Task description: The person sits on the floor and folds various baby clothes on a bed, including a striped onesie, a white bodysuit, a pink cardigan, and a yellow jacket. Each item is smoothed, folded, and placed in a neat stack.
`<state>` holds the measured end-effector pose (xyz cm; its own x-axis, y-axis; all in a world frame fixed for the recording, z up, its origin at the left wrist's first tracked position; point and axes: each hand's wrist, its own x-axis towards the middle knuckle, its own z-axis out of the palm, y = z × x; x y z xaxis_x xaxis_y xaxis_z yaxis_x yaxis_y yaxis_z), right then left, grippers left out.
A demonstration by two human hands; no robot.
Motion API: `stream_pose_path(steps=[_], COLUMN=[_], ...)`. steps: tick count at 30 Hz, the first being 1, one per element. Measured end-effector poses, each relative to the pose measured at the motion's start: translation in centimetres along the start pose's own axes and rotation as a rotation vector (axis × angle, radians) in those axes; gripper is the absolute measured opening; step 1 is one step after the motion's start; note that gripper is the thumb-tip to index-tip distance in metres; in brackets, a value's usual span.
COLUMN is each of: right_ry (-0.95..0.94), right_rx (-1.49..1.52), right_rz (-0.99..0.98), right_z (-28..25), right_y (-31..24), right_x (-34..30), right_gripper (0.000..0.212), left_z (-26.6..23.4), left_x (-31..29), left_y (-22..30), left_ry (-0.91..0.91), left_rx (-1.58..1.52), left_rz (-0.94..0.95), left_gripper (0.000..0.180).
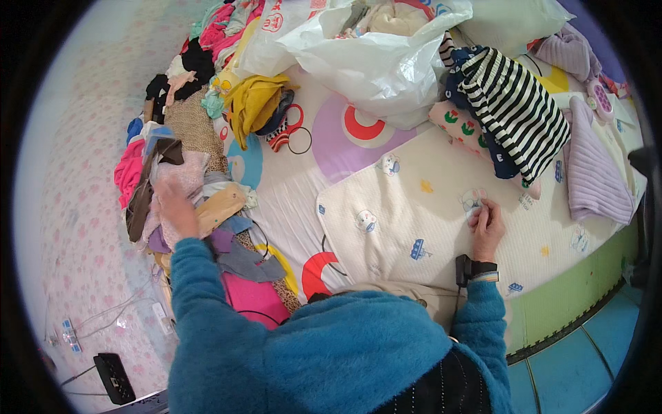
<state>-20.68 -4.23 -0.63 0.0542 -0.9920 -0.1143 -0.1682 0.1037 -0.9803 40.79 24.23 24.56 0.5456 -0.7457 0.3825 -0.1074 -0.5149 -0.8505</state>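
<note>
My left hand (178, 212) reaches into a heap of clothes at the left, over a pale pink fuzzy garment (183, 174). Its fingers are blurred, so their grip cannot be made out. Next to it lie a dark brown strip of cloth (143, 207) and a tan piece of clothing (222, 207). My right hand (487, 224) rests on a cream quilted pad (427, 221) printed with small animals and boats. Its fingers are curled together; whether anything is between them is hidden.
A white plastic bag (372, 72) stuffed with clothes stands at the far middle. Mustard-yellow clothing (255, 103) lies left of it. At the right are a folded black-and-white striped garment (514, 107) and a lilac ribbed one (596, 169). A black box-shaped object (114, 378) sits lower left.
</note>
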Motion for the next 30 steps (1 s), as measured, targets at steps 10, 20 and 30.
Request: stream_pose_path(steps=[10, 20, 30], right_ry=[-0.009, 0.000, -0.019], right_rx=[0.031, -0.022, -0.028], right_rz=[-0.016, -0.025, -0.056], right_z=[0.0, -0.3, -0.3], right_y=[0.4, 0.4, 0.3], right_x=[-0.2, -0.2, -0.6], right_gripper=[0.014, 0.014, 0.013], left_z=[19.0, -3.3, -23.5], left_x=[-4.3, -11.7, -12.0], left_y=[-9.2, 11.9, 16.9], left_ry=[-0.473, -0.318, -0.756], left_rx=[-0.961, -1.624, -2.236], left_rz=[-0.806, -0.735, -0.527], left_gripper=[0.090, 0.050, 0.053])
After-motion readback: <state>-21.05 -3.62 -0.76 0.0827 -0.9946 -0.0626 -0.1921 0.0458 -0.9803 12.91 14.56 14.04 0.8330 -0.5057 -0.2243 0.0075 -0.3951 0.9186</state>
